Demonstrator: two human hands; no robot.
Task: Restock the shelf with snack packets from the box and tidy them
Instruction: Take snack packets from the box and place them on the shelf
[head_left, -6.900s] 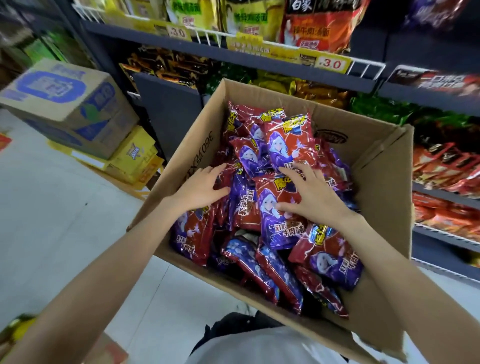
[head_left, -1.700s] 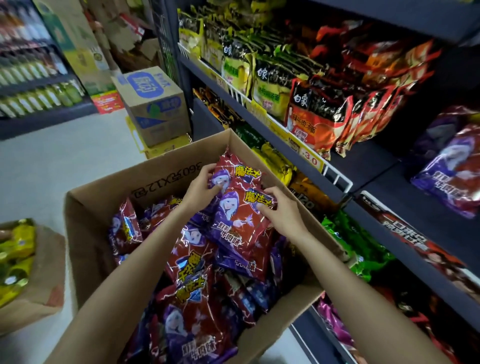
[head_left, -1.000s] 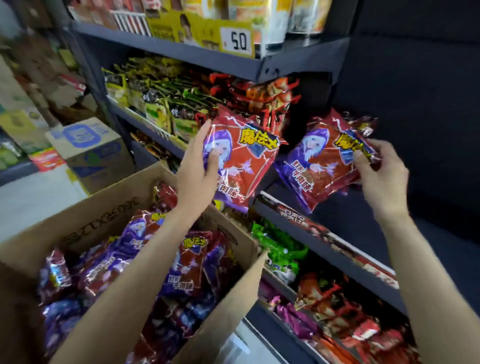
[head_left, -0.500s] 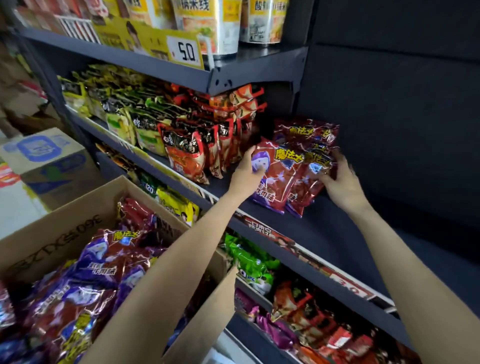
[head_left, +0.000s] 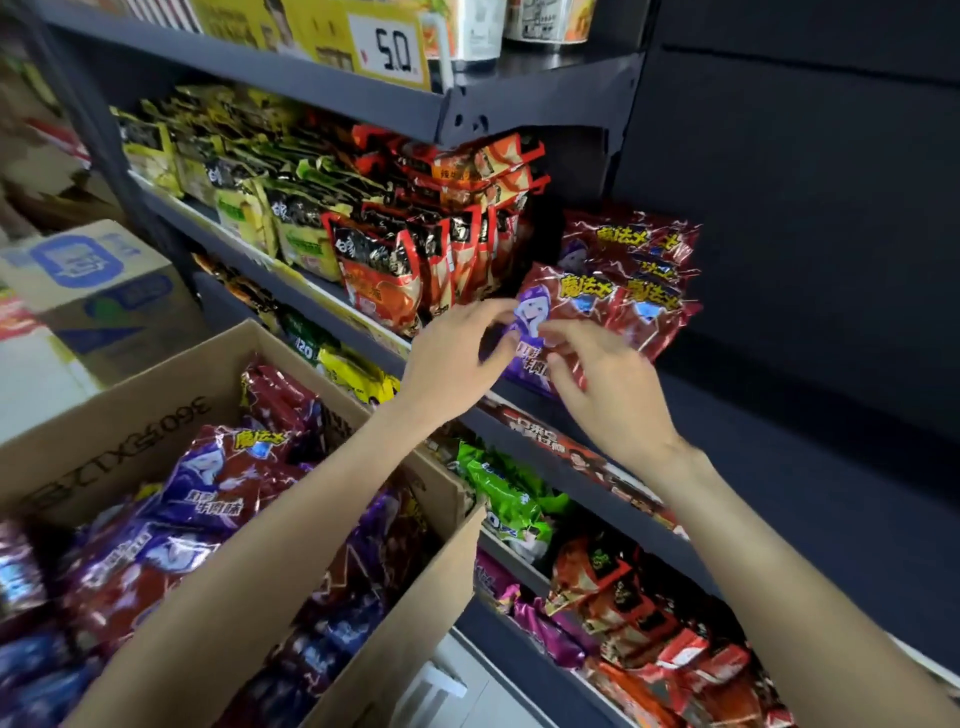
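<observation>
On the dark middle shelf (head_left: 753, 447), right of the red-and-black bags (head_left: 384, 275): several red-and-purple snack packets (head_left: 631, 280), stacked leaning against the back panel. Left hand (head_left: 452, 358) and right hand (head_left: 608, 379) sit in front of the foremost packet, fingers loosely spread; motion blur hides whether either touches or grips it. Below left: open cardboard box (head_left: 124, 441) filled with matching packets (head_left: 218, 483). Upper shelf: yellow price tag (head_left: 389, 49) reading 5.0.

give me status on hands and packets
Left hand, right hand open at front packet. Packets stand on shelf. Box still stocked.
</observation>
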